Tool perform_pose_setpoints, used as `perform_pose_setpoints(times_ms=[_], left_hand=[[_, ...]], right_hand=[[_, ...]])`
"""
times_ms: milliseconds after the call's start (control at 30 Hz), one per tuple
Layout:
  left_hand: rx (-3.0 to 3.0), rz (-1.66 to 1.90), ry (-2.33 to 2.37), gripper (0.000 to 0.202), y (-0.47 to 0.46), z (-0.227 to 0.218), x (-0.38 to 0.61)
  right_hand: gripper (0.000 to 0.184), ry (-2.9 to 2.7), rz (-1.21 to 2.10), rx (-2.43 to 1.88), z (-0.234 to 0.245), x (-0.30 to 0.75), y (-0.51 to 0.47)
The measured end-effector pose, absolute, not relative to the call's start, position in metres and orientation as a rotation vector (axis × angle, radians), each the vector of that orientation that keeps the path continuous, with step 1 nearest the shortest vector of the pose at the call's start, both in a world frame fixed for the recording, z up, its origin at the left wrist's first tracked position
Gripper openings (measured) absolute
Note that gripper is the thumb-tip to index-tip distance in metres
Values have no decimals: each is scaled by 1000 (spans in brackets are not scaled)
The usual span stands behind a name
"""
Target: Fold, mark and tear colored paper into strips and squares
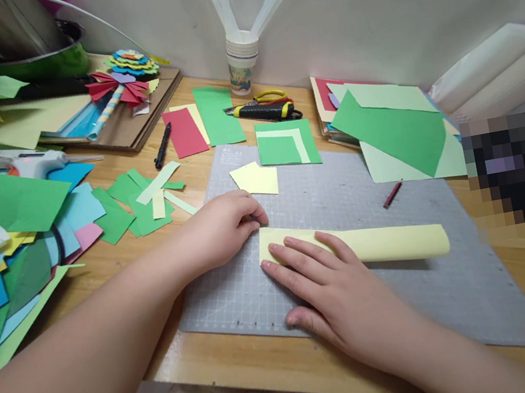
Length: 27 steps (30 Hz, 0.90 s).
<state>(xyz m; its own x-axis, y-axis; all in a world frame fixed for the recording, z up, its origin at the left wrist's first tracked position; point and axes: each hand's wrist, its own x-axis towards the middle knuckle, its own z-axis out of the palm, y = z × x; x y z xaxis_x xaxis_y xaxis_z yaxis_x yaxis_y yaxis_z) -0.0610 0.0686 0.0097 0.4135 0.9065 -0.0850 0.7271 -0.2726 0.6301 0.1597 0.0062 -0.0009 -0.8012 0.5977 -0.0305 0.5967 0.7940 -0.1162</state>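
Note:
A pale yellow sheet of paper [397, 242], folded over into a long flat strip with a rounded right end, lies across the grey cutting mat [368, 333]. My right hand [332, 286] presses down on its left part, palm low and fingers spread. At the strip's upper left corner is my left hand [227, 226], with its fingers curled in toward the thumb. Whether the paper's corner is between those fingertips is hidden. Beyond my left hand lies a small yellow paper piece [257, 178]. A short dark red pencil [393, 194] rests on the mat past the strip.
Green paper scraps [148, 210] and a glue gun [35, 162] lie left. At the back are a black pen [163, 146], a utility knife [265, 112], scissors [270, 95] and paper cups [240, 68] holding white sticks. Stacked paper [392, 126] is at right.

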Motion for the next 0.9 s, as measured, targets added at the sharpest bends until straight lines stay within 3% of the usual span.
perform_pose_setpoints(times_ms=[400,900], left_hand=[[2117,388,1367,8,67,7,-61],[2196,355,1327,14,66,1,-63]], right_hand=[[51,-2961,190,-975,-2,161,6],[39,-2641,17,-1189,0,140,-16]])
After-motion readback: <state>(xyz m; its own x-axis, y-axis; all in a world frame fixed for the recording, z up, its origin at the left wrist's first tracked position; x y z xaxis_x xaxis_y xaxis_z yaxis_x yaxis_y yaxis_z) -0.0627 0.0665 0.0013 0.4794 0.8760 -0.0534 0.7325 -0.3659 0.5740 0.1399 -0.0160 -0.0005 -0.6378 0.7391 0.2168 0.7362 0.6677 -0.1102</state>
